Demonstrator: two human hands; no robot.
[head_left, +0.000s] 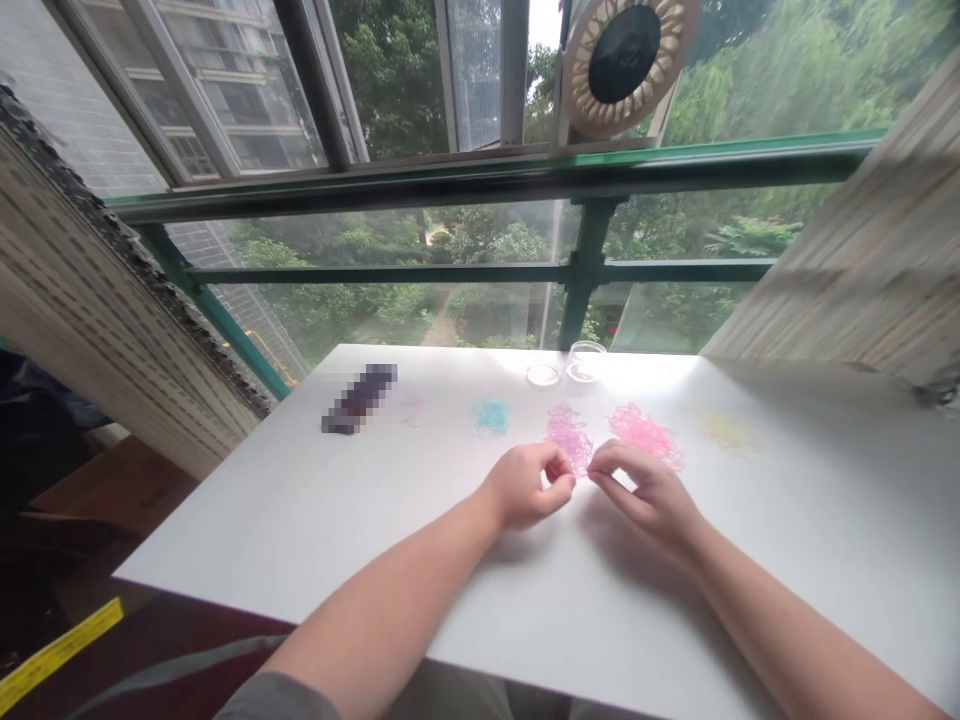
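Observation:
My left hand (525, 487) is closed in a pinch just above the white table (360, 540). Facing it, my right hand (649, 495) also pinches, thumb against forefinger. The two sets of fingertips are almost touching, and whatever is between them is too small to make out. Right behind the fingertips lies a loose purple pile (568, 437) of what look like small rubber bands. A pink pile (646, 436) of similar thin loops spreads behind my right hand. Farther left is a turquoise pile (492, 416), and to the right a pale yellow pile (727, 431).
A clear round container (586, 362) and a clear round lid (543, 375) stand at the table's back edge. A blurred-out dark object (360, 398) lies at the back left, near a few faint pink strands (409, 410). Green railing (480, 273) and windows rise behind, with curtains at both sides.

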